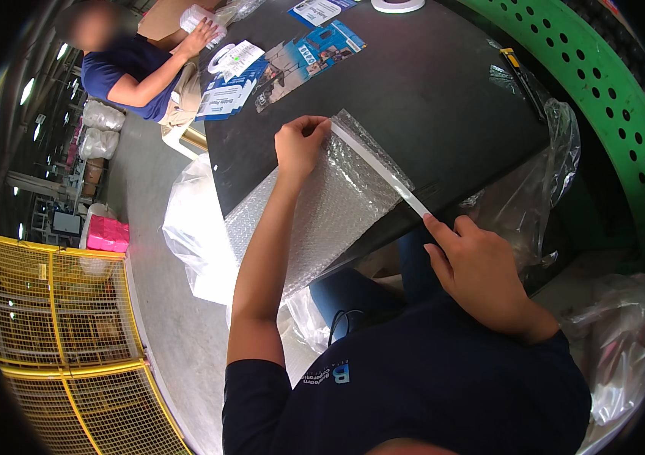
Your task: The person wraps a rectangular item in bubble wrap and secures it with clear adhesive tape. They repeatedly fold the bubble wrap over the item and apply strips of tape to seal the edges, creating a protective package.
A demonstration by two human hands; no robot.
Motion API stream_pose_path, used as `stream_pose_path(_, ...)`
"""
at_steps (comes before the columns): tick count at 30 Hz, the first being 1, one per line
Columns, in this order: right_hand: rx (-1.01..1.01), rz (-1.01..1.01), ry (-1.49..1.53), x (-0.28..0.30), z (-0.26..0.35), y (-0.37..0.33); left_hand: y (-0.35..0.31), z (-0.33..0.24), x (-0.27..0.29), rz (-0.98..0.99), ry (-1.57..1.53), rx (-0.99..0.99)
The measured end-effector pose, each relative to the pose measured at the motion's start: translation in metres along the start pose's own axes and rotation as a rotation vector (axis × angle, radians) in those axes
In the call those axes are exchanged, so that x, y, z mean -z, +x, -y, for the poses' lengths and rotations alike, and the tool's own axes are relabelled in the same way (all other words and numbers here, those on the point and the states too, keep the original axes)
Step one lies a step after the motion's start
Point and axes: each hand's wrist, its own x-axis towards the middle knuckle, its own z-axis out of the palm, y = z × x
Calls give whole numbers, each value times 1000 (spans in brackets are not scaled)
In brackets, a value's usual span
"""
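A clear bubble-wrap pouch (330,212) lies slantwise on the dark table, its near part reaching past the table's edge. Along its far right side runs a narrow white tape strip (380,168), stretched straight between my two hands. At the strip's upper end, my left hand (301,145) is closed in a pinch at the pouch's corner. My right hand (482,265) holds the strip's lower end, which sticks out beyond the pouch, at the index fingertip. Whether the thumb also touches the strip is hard to see.
Printed cards (311,61) and a box cutter (521,80) lie on the black table (444,83). A tape roll (398,4) sits at the far edge. Right stands a green perforated panel (596,83); left, a yellow mesh fence (57,303). A co-worker (129,76) handles clear packaging.
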Motion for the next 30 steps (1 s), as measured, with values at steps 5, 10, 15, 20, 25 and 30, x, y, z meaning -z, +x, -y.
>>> stream_pose_path(5, -2, 7, -3, -1, -1, 1, 1, 2, 0, -3, 28, 3)
stream_pose_path(10, -34, 26, -8, -4, -2, 1, 2, -3, -3, -24, 80, 15)
stream_pose_path(15, -57, 13, -8, -7, -6, 3, 0, -12, -13, -177, 249, -8)
stream_pose_path(20, -64, 8, 26, -10, -9, 3, -5, -19, -11, -240, 124, 39)
stream_pose_path(25, -87, 53, 61, -5, -14, 2, -62, -39, 12, 210, 219, -718)
stream_pose_path(30, -24, 25, 105, 1, -15, 8, -110, -46, 20, 450, 581, -471)
